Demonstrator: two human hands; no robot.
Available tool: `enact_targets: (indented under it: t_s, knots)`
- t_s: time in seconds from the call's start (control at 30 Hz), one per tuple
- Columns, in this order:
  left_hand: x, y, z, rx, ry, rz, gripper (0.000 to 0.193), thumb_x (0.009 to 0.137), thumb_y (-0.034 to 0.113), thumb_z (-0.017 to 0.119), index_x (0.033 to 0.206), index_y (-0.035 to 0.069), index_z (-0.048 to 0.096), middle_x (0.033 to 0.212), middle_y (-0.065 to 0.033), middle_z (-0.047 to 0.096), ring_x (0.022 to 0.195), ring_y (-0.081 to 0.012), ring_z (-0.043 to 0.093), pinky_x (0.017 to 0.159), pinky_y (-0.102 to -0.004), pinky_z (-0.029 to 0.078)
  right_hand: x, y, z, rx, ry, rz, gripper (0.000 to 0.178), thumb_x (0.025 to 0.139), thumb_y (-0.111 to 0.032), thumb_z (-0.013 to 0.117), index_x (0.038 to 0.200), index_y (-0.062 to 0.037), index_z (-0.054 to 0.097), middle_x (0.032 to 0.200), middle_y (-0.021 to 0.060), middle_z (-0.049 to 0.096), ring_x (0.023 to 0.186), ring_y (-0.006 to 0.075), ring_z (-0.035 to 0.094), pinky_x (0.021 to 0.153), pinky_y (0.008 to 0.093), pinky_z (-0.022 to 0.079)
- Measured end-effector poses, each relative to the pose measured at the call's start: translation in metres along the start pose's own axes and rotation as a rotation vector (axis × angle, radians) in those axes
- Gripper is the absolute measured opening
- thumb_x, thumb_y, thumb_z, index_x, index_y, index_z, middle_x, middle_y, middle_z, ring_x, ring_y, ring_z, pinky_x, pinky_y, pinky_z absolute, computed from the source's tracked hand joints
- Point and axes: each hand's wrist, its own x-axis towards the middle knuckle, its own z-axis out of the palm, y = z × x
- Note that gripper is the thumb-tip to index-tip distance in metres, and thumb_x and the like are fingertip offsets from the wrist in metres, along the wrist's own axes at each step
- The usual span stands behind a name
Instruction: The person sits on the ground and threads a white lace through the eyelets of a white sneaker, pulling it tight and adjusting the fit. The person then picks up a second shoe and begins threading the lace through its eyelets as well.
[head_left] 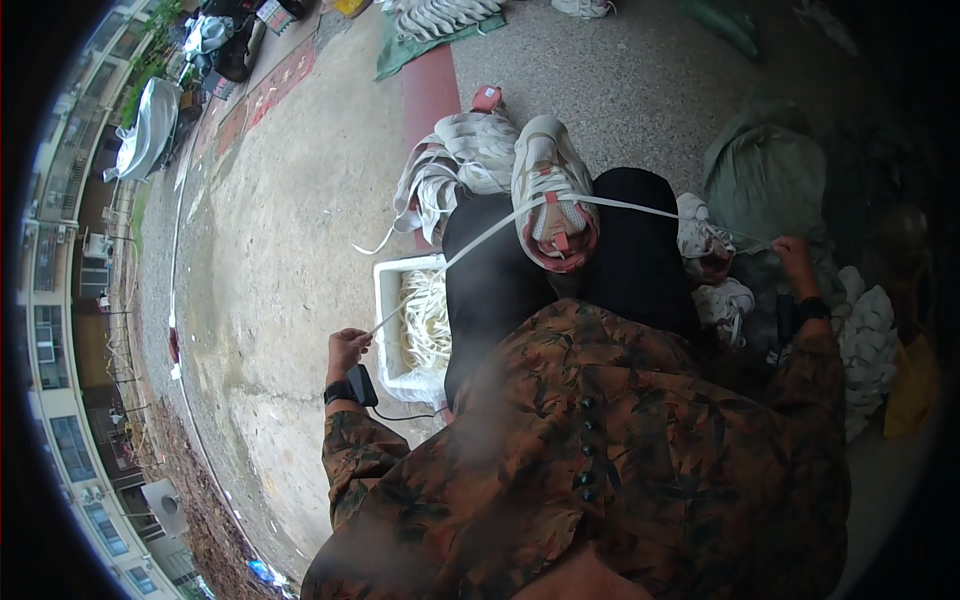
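Note:
A white sneaker (553, 190) with pinkish-red lining and tabs rests between my knees, its heel opening toward me. A white shoelace (490, 233) is threaded through its eyelets, and both ends are stretched out to the sides. My left hand (348, 349) is closed on one end, out to the left beyond a white foam box. Far to the right, my right hand (793, 262) is closed around the other end. Both stretches of lace look taut. The lower part of the sneaker's sole is hidden.
The white foam box (390, 375) beside my left leg holds many loose laces (427, 318). White shoes lie piled (470, 150) beyond my left knee. More shoes (705, 238) sit by my right leg, near a green sack (765, 165). Bundles (225, 45) stand at the far left.

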Motion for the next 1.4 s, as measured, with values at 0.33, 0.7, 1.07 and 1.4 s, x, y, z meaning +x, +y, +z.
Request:
enact_targets:
  t_s: [0.33, 0.7, 1.07, 1.4]
  knots:
    - [-0.049, 0.176, 0.11, -0.541, -0.673, 0.179, 0.013, 0.083, 0.017, 0.069, 0.08, 0.006, 0.063, 0.067, -0.0004, 0.061, 0.059, -0.0089, 0.056, 0.054, -0.021, 0.043, 0.067, -0.271, 0.082, 0.735, -0.798, 0.036, 0.014, 0.075, -0.013, 0.065, 0.068, -0.0007, 0.063, 0.066, 0.0059, 0.064, 0.055, 0.0101, 0.058, 0.051, 0.0239, 0.042]
    - [-0.051, 0.287, 0.177, -0.405, -0.484, 0.474, 0.018, 0.084, 0.016, 0.064, 0.092, 0.0, 0.067, 0.078, 0.001, 0.062, 0.07, -0.0072, 0.055, 0.065, -0.0233, 0.045, 0.099, -0.336, 0.181, 0.632, -0.131, -0.093, 0.009, 0.076, -0.001, 0.065, 0.069, -0.0008, 0.06, 0.065, -0.0047, 0.053, 0.063, 0.0036, 0.046, 0.056, 0.0223, 0.04]
    - [-0.052, 0.285, 0.179, -0.449, -0.493, 0.498, 0.014, 0.083, 0.015, 0.063, 0.084, 0.001, 0.066, 0.073, 0.0021, 0.06, 0.066, -0.006, 0.053, 0.06, -0.0214, 0.043, 0.088, -0.35, 0.21, 0.012, 0.208, -0.407, 0.016, 0.071, -0.008, 0.064, 0.066, -0.002, 0.051, 0.062, 0.0159, 0.055, 0.058, 0.0302, 0.056, 0.056, 0.04, 0.044]
    - [-0.086, 0.306, 0.221, -0.372, -0.384, 0.703, 0.021, 0.082, 0.013, 0.061, 0.066, 0.0, 0.057, 0.061, -0.0059, 0.061, 0.056, -0.0099, 0.059, 0.051, -0.0247, 0.046, 0.069, -0.358, 0.193, -0.057, 0.213, -0.503, 0.009, 0.074, -0.009, 0.062, 0.075, -0.0041, 0.055, 0.07, 0.0159, 0.058, 0.068, 0.0356, 0.06, 0.059, 0.0437, 0.048]
